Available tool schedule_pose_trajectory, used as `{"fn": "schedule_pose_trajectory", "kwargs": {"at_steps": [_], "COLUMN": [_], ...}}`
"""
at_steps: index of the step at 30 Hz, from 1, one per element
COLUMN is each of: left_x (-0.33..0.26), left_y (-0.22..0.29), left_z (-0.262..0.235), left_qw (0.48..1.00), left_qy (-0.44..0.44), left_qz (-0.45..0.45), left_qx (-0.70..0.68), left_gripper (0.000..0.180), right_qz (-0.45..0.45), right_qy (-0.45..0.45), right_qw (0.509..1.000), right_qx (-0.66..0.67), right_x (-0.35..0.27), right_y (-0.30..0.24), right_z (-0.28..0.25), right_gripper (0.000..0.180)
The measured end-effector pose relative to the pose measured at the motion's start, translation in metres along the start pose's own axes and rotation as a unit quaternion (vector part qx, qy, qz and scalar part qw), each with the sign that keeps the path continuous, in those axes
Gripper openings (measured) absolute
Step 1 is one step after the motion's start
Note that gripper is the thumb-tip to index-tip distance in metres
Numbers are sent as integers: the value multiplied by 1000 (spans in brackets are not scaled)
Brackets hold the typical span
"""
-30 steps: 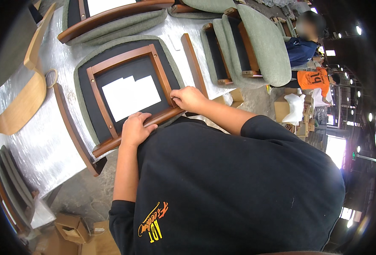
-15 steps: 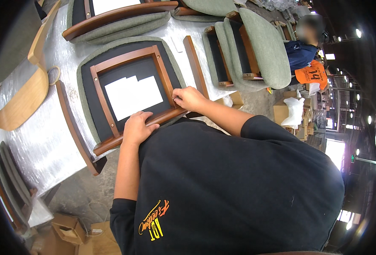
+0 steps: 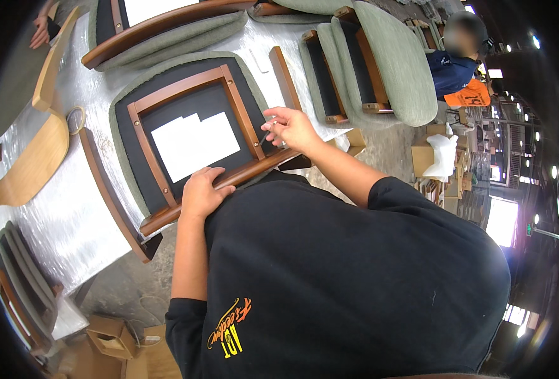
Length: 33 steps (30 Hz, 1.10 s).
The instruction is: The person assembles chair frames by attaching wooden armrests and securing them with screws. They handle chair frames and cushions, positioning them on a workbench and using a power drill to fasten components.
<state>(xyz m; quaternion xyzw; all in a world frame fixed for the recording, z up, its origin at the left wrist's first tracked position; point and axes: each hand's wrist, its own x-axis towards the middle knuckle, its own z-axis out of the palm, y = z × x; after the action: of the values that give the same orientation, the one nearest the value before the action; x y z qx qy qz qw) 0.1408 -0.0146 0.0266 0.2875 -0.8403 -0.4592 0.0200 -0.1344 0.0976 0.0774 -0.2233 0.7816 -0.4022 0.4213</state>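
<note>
Brown wooden frame [image 3: 180, 88]: in the head view, lay flat on the dark underside of the upturned green seat [image 3: 180, 107], with the front rail [image 3: 248, 168] along the seat's near edge. Ringed white sheets [image 3: 194, 146] around the seat's middle.

Straddled at the seat's near edge by the left hand [image 3: 202, 191], with fingers close together over the front rail and thumb spread apart from them; impossible to tell how firmly squeezed.

Just released at the seat's right near corner by the right hand [image 3: 289, 131], now raised off that joint. Bunched there, fingertips near thumb, perhaps pinching something pale, too small to tell. Uncovered by that lift, a round fitting [image 3: 257, 144] near the same corner; probably meant a break in the contact there, with steadying left to the left hand alone.

Also newly in view, far left beyond the seat: another person's hand [image 3: 41, 33], near a curved pale wooden part [image 3: 36, 165]. Stacked to the seat's right: more green seats [image 3: 398, 69].
</note>
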Motion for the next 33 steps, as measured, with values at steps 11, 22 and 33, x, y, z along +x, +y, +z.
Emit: {"fn": "schedule_pose_trajectory", "kwargs": {"at_steps": [11, 22, 33], "left_x": [2, 63, 106], "left_y": [-3, 25, 26], "left_z": [3, 41, 77], "left_qw": [1000, 992, 995], "left_qy": [3, 53, -24], "left_qz": [22, 60, 94], "left_qx": [7, -96, -39], "left_gripper": [50, 30, 22], "right_qz": [-117, -266, -197], "right_qy": [65, 102, -15], "right_qw": [989, 940, 817], "right_qx": [-69, -187, -541], "right_x": [-14, -13, -45], "right_y": [32, 46, -3], "right_z": [20, 24, 20], "right_gripper": [17, 21, 23]}}
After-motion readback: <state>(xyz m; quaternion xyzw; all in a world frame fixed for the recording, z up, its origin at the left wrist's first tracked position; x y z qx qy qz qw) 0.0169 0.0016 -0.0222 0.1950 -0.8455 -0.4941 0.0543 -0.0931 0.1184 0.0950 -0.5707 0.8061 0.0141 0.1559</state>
